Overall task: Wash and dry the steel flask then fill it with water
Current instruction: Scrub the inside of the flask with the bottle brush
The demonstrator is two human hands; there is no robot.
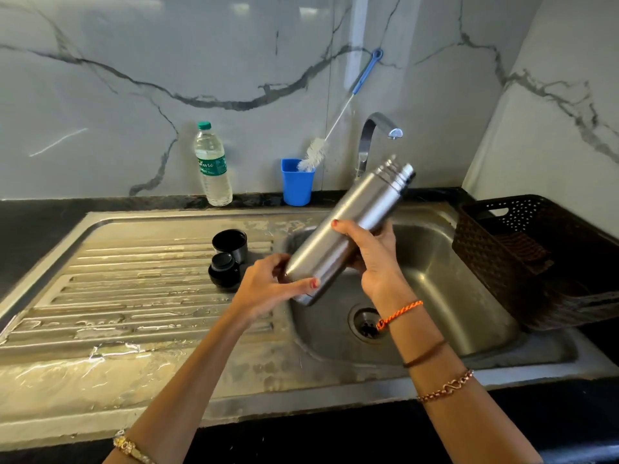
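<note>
I have the steel flask (348,229) tilted over the sink basin (469,296), its open threaded mouth pointing up and away toward the tap (375,128), its base low and near me. My left hand (271,289) cups the base, fingers curled under it and the thumb lying along the side. My right hand (371,252) wraps the middle of the body, thumb on top.

Its two black caps, the cup lid (230,244) and the stopper (223,269), already stand off the flask on the ribbed draining board (134,289), which looks wet in patches. No water runs from the tap, and I cannot tell whether the flask is wet or soapy.

I judge the washing barely under way or still to come: the bottle brush (316,152) stands unused in its blue cup (296,184) against the wall. Drying is still to do, and I see no cloth for it. The filling comes last; the plastic water bottle (212,165) waits capped on the tabletop (33,216) behind the sink.
</note>
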